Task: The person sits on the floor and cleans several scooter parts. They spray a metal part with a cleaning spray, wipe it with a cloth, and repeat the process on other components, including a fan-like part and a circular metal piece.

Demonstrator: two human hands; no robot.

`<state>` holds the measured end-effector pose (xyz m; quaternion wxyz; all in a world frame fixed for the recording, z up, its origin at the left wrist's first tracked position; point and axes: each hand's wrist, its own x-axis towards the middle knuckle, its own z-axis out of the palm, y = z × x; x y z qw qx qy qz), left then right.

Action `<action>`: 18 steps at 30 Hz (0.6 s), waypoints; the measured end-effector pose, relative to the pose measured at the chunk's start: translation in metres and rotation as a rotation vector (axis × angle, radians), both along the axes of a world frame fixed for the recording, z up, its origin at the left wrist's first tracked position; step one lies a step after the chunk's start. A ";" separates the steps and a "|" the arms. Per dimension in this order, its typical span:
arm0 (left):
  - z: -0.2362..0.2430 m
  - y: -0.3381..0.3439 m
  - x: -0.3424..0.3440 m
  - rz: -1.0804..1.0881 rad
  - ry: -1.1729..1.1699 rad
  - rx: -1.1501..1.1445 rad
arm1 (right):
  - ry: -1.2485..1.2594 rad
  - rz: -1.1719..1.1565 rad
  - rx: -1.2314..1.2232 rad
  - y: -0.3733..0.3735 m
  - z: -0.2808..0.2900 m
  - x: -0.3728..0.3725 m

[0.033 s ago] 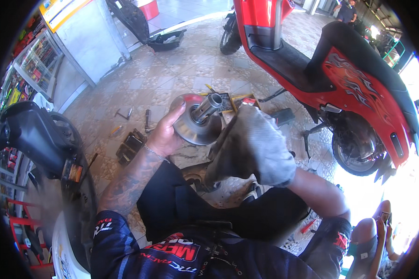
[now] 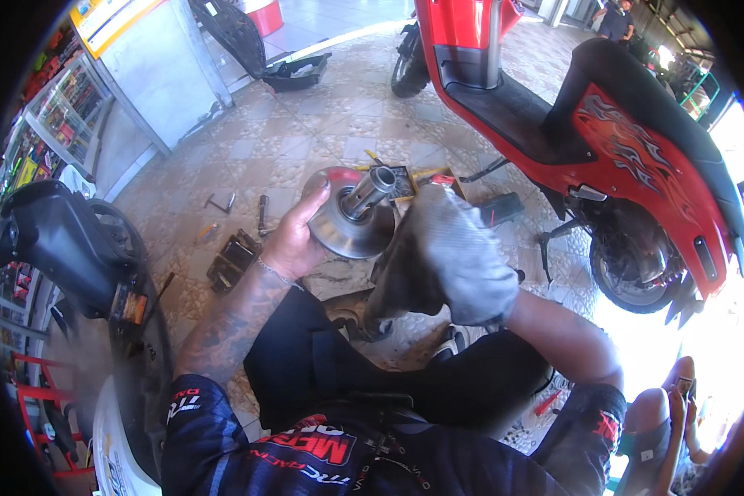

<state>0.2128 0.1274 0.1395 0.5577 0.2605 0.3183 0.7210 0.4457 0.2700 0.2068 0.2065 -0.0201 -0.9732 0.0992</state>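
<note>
My left hand (image 2: pixel 298 237) is bare and grips a metal pulley half (image 2: pixel 351 237) by the rim of its disc. A hollow, slotted shaft (image 2: pixel 370 193) rises from the pulley's centre, tilted up to the right. Close beside it on the right, my right hand (image 2: pixel 463 256) wears a grey knit glove. The gloved fingers are bent around what looks like a dark rag (image 2: pixel 405 277), which hangs down in front of my knees. The fingertips are hidden, and a narrow gap shows between rag and pulley.
A red scooter (image 2: pixel 636 174) stands on the right, a black one (image 2: pixel 66 248) on the left. On the tiled floor ahead lie a T-handle wrench (image 2: pixel 221 203), a socket tool (image 2: pixel 263 213), dark parts (image 2: pixel 234 258) and a tool tray (image 2: pixel 426 178). Another person's hands (image 2: pixel 682 409) show at lower right.
My gloved right hand has shifted slightly left and down. My left hand and the pulley half stay in place.
</note>
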 end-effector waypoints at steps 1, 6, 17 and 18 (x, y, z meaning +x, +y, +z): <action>0.000 0.001 0.001 -0.003 -0.004 0.003 | -0.067 -0.045 0.020 0.003 -0.010 -0.009; -0.002 0.015 0.000 0.086 0.061 0.094 | -0.069 -0.068 -0.076 -0.002 -0.052 -0.076; -0.010 0.011 0.002 0.111 -0.031 -0.004 | -0.475 0.041 -0.285 -0.016 -0.069 -0.060; -0.008 0.013 0.001 0.133 -0.010 -0.030 | -0.396 -0.032 0.382 -0.019 -0.072 -0.059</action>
